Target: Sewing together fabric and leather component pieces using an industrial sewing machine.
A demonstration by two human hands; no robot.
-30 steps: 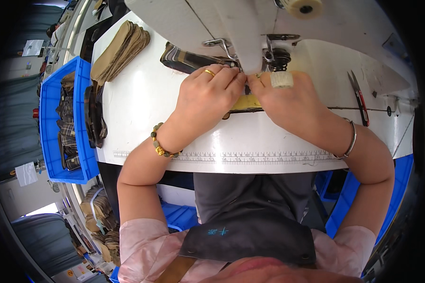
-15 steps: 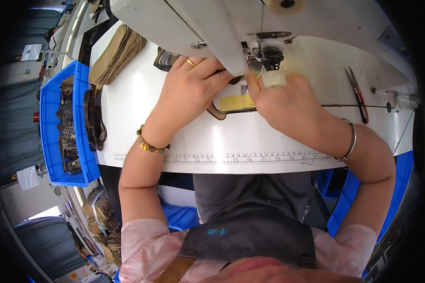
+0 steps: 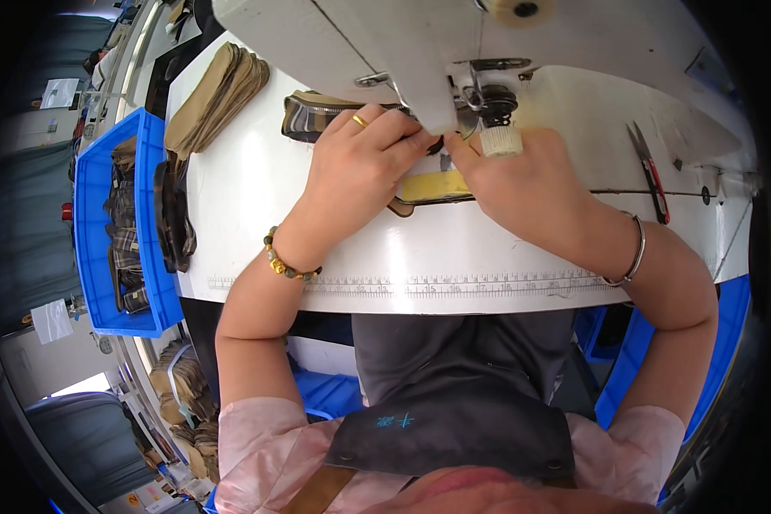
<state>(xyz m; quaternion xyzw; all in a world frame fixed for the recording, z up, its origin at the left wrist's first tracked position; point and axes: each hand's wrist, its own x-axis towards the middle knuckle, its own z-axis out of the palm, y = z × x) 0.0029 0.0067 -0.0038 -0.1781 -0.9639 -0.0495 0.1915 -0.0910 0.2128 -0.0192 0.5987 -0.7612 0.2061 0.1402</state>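
Note:
Under the head of a white sewing machine (image 3: 420,77), a plaid fabric piece (image 3: 304,118) with a light, zipper-like line along its edge curves out past my left hand. My left hand (image 3: 360,163) has its fingers pressed together on this piece, tips close to the needle area. From the other side my right hand (image 3: 522,176) comes in, its thumb and forefinger closed at the dark edge of the piece. Its other fingers are partly hidden behind a ribbed white knob (image 3: 501,141). The needle itself is hidden. A yellow strip (image 3: 435,186) lies on the machine bed just below the fingers.
A stack of tan fabric pieces (image 3: 214,103) lies at the far left of the white table (image 3: 248,206). Beside it, a blue bin (image 3: 88,231) holds plaid pieces, and more hang over its rim. Red-and-black thread snips (image 3: 651,180) lie at right. A printed ruler (image 3: 454,285) runs along the front edge.
My left hand has shifted slightly right, closer to the needle area. More of the plaid fabric piece now shows at its left. The right hand has barely moved.

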